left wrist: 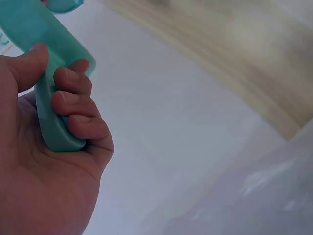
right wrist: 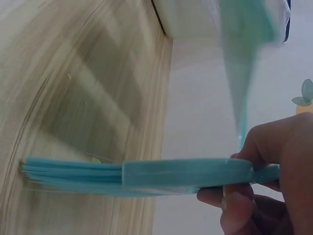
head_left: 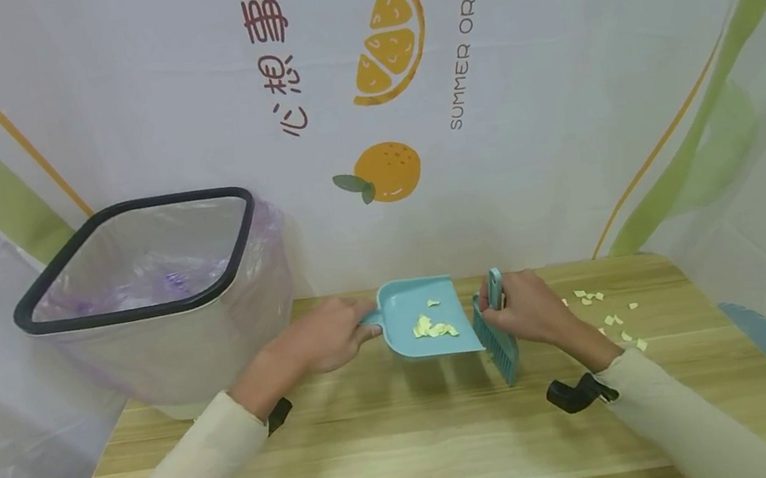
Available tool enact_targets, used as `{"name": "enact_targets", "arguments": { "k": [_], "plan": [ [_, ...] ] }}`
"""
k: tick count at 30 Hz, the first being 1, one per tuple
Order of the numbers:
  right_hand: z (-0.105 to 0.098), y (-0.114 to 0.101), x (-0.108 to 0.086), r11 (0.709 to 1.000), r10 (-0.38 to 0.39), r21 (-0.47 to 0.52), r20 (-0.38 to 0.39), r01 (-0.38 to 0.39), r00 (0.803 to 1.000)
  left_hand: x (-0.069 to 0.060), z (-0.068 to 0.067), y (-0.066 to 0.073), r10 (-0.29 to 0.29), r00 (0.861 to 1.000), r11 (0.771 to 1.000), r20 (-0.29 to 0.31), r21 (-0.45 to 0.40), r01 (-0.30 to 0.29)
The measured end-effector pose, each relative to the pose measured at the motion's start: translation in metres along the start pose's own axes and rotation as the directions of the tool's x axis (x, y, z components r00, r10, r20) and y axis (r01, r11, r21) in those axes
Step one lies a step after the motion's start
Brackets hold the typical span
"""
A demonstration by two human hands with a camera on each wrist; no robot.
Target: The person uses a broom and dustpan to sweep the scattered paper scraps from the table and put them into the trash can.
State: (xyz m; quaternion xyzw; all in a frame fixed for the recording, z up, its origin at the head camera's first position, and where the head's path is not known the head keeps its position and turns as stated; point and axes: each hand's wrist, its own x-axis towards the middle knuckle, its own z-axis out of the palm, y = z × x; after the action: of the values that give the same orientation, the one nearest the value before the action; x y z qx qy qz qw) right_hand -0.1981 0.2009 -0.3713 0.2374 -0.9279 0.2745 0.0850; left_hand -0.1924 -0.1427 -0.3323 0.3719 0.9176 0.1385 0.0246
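A light blue dustpan point(head_left: 405, 303) with several pale yellow paper scraps point(head_left: 432, 328) on it is held above the table. Its handle point(left wrist: 54, 117) lies in my left hand point(head_left: 326, 335), the fingers curled round it and the thumb on top. My right hand point(head_left: 527, 306) grips a small blue brush point(right wrist: 186, 174) by its handle, just right of the dustpan's open edge. The brush's bristles point(right wrist: 73, 171) point down toward the wooden tabletop; whether they touch it I cannot tell.
More paper scraps point(head_left: 609, 319) lie scattered on the wooden table point(head_left: 407, 472), right of my right hand. At the left stands a white bin point(head_left: 181, 349) with a black rim and a purplish bag lining. A printed cloth point(head_left: 556, 184) hangs behind the table.
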Motion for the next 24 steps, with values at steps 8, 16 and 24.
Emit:
{"name": "enact_targets", "arguments": {
  "k": [8, 16, 24],
  "plan": [
    [0.002, 0.001, 0.002, 1.0, -0.014, -0.014, -0.008, 0.014, 1.0, -0.006, -0.029, 0.013, -0.006, 1.0, 1.0, 0.007, 0.014, 0.006],
    [0.004, 0.001, 0.003, 0.998, -0.007, -0.056, -0.012, 0.006, 1.0, -0.01, -0.063, 0.023, 0.024, 1.0, 1.0, -0.007, 0.016, -0.023],
    [0.004, 0.0, 0.003, 0.999, 0.018, -0.036, -0.004, -0.018, 1.0, -0.011, -0.095, 0.031, 0.035, 0.998, 0.997, -0.059, 0.073, -0.031]
  ]
}}
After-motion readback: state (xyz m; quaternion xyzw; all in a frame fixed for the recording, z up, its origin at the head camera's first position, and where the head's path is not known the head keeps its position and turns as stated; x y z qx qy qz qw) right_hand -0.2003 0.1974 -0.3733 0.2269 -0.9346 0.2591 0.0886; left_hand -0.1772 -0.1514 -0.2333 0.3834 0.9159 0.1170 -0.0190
